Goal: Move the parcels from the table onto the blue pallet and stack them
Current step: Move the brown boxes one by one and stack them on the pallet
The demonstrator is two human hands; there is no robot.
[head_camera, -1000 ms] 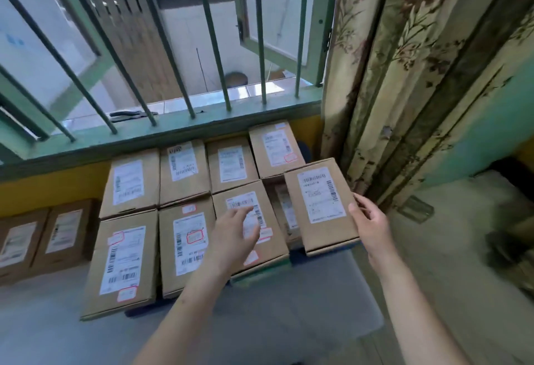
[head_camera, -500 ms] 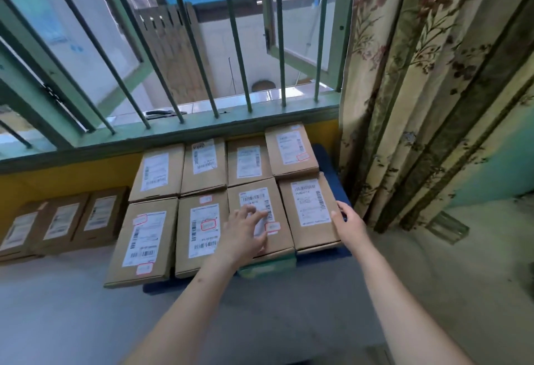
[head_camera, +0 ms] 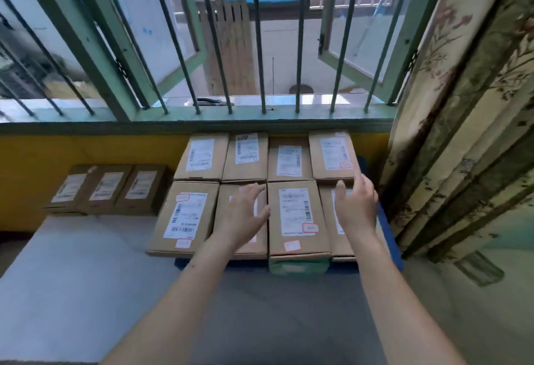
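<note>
Eight labelled parcels (head_camera: pixel 297 214) lay in two rows of four on the blue pallet (head_camera: pixel 390 237) below the window sill (head_camera: pixel 202 124). The left hand (head_camera: pixel 245 214) was over the second front parcel (head_camera: pixel 231 237), fingers straight, holding nothing. The right hand (head_camera: pixel 355 208) was over the rightmost front parcel (head_camera: pixel 338 237), fingers relaxed, gripping nothing. Half a second earlier the right hand rested at that parcel's right edge; it had since lifted clear
</note>
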